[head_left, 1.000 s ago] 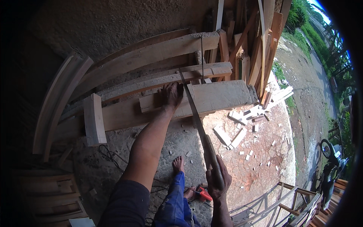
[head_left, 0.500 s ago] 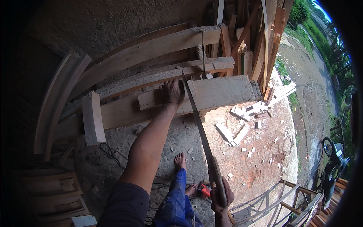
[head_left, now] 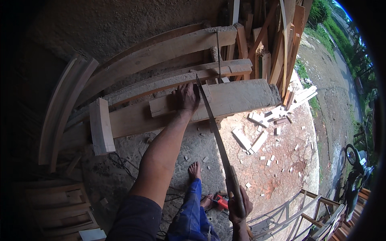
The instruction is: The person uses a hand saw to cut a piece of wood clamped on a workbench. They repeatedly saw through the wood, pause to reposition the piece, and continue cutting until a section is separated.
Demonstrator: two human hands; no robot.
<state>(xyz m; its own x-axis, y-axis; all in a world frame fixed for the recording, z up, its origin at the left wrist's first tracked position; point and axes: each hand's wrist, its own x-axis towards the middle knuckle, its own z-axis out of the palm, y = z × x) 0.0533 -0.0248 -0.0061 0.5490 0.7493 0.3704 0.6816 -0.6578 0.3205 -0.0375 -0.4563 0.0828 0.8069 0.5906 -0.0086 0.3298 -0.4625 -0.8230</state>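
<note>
My right hand (head_left: 240, 205), fingers closed, grips the wooden handle of a handsaw (head_left: 217, 134). Its long blade slants up and away to the left, crossing a short piece of wood (head_left: 163, 105) near that piece's right end. My left hand (head_left: 188, 97) bears down on the short piece just left of the blade, fingers bent over its far side. Beneath lies a thick, wide plank (head_left: 241, 96), raised above the floor. Another short block (head_left: 102, 126) rests across this plank farther left.
Long boards (head_left: 161, 50) lie behind the plank, and upright timber (head_left: 277, 60) leans at the back right. Offcuts (head_left: 257, 140) litter the sunlit floor. A red tool (head_left: 221, 202) sits by my feet, with cables nearby. A wooden frame (head_left: 313, 213) stands at the lower right.
The whole view has shifted slightly. Both hands and the saw keep nearly the same position on the wood.
</note>
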